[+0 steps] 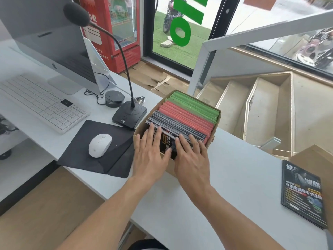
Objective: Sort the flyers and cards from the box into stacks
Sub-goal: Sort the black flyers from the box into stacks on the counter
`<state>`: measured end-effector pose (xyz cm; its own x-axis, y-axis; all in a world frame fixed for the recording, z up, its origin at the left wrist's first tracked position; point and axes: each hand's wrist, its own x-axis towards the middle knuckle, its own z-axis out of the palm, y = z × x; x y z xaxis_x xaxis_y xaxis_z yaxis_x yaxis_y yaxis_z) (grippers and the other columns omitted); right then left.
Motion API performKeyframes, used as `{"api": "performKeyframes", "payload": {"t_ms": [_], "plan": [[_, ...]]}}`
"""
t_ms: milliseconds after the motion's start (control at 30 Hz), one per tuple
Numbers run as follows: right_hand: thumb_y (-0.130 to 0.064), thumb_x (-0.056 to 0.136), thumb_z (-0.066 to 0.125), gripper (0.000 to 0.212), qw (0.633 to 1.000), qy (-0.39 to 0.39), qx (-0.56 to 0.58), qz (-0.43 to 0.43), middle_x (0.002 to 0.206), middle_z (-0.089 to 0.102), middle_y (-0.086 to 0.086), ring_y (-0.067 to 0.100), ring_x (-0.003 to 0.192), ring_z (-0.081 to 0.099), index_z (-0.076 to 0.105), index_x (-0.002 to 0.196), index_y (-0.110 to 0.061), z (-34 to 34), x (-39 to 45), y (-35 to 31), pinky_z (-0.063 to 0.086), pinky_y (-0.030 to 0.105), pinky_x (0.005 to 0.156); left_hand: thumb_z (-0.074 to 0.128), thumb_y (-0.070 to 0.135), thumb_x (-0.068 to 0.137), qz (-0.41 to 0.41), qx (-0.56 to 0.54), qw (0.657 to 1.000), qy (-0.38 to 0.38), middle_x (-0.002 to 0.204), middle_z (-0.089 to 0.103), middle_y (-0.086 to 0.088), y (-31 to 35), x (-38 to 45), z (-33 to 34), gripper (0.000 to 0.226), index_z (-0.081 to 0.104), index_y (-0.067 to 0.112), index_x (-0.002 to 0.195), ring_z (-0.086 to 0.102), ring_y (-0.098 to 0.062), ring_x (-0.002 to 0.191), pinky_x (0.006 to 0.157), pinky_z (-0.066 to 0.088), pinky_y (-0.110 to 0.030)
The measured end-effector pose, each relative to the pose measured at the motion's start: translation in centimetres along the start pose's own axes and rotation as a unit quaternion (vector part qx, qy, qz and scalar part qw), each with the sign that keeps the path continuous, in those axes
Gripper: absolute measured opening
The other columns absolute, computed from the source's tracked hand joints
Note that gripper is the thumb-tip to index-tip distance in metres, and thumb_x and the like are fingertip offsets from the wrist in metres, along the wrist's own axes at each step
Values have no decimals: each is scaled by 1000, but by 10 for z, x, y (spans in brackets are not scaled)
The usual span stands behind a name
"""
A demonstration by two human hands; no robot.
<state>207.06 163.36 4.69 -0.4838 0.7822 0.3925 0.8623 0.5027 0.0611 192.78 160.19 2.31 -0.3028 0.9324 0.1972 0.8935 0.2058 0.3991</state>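
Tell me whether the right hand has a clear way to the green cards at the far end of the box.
Probably yes: the right hand rests on the dark flyers, and nothing covers the green cards in the open box.

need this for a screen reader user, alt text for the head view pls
Both hands, left and right, rest flat on dark flyers in a cardboard box also holding red and green cards; one flyer stack lies on the white desk.
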Motion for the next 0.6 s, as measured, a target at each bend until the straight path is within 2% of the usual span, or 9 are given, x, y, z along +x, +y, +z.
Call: {"api": "performKeyframes", "payload": {"t_ms": [133,200,267,300,367,400,500,600], "plan": [[-21,93,54,42,1000,10,10,-7,141,61,4,32,135,50,64,134,-13,0,1,2,38,48,112,23,62,95,1,-3,1000,6,170,-8,-4,1,0,0,80,4,23,163,-6,-18,157,124,-15,-42],[-19,91,65,34,999,26,29,-11,129,66,3,31,126,55,68,124,-15,-3,3,2,41,44,105,26,61,95,-2,-11,1000,10,170,-7,-3,1,0,0,80,5,22,163,-5,-18,157,124,-15,-42],[-15,91,66,17,998,22,65,-9,104,67,-1,25,101,61,66,108,-18,-6,5,-1,45,37,87,29,60,97,-3,-17,1000,13,170,-7,-3,1,-1,0,80,6,21,162,-6,-17,157,125,-13,-42],[-12,92,64,12,996,6,89,-2,91,64,-4,22,85,60,59,101,-19,-10,7,-5,44,34,75,32,59,99,-3,-20,1000,13,170,-7,-3,1,-2,0,79,5,21,162,-6,-16,156,125,-13,-42],[-14,98,58,13,989,-53,138,24,80,61,-7,18,64,53,48,102,-21,-15,10,-8,37,30,59,39,56,100,-1,-26,1000,8,170,-8,-2,1,-2,-1,79,6,21,162,-6,-15,156,125,-12,-42],[-19,102,53,12,982,-92,159,36,84,63,-8,18,63,55,45,110,-23,-17,11,-7,36,30,56,40,55,100,-1,-30,1000,6,170,-8,-1,1,-2,-2,79,6,21,162,-6,-15,156,125,-12,-42],[-28,106,43,27,974,-162,158,30,102,71,-8,23,79,68,41,132,-29,-23,21,-1,43,33,62,43,54,99,-11,-44,999,-3,170,-8,0,2,1,-5,79,7,23,162,-7,-15,156,125,-12,-42],[-23,103,46,31,975,-140,166,49,104,73,-11,18,87,69,47,132,-35,-31,22,7,48,33,68,42,59,98,-12,-99,995,-6,169,-13,5,5,0,-10,78,7,31,162,-14,-11,155,126,-10,-46]]}}
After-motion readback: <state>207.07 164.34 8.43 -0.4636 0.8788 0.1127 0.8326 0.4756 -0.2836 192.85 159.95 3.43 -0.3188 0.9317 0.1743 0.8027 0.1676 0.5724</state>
